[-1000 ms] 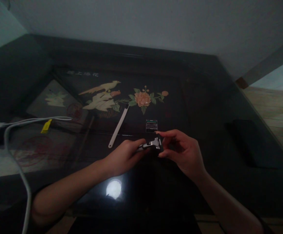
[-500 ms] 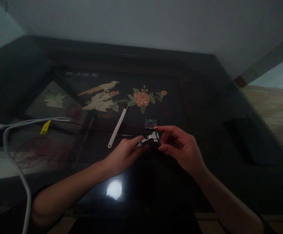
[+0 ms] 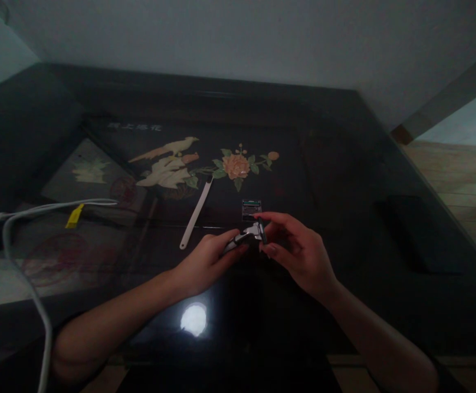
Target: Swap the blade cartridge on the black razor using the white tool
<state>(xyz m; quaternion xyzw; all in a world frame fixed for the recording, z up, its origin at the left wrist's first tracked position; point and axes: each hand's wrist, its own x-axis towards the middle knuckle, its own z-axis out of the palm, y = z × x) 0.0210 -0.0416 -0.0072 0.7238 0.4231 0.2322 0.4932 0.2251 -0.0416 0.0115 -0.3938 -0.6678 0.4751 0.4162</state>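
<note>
Both hands have drifted a little up and left against the peony inlay since a second ago, and the razor head now sits closer to the cartridge on the desk; grip looks unchanged.

Right hand (image 3: 301, 254): thumb and forefinger closed on the dark head end of the razor (image 3: 249, 236), other fingers curled loosely below; whether a cartridge is already seated on that head, can't tell, too dark and small.

Left hand (image 3: 205, 262): fingers wrapped round the razor's metal handle, clamped, holding it roughly level and just above the desk (image 3: 344, 164).

Razor location: in the air between the two hands, below the peony inlay (image 3: 237, 165) and just below the spare cartridge (image 3: 251, 208); not touching the cartridge as far as I can see.

Spare cartridge: lies flat on the desk, directly below the peony inlay, green strip visible; untouched by either hand.

Progress, my read: work at the razor head is mid-step; the cartridge on the desk is not picked up or fitted yet; so head handling under way, swap or fit still open.

Outward: white strip (image 3: 196, 214) lies diagonally, below-left of the peony inlay; bird inlay (image 3: 166, 161) left of it; white cable (image 3: 25, 229) with yellow tag (image 3: 75, 216) far left of it; dark flat object (image 3: 420, 234) well right of it; lamp reflection (image 3: 194, 319) well below it, between the forearms.
</note>
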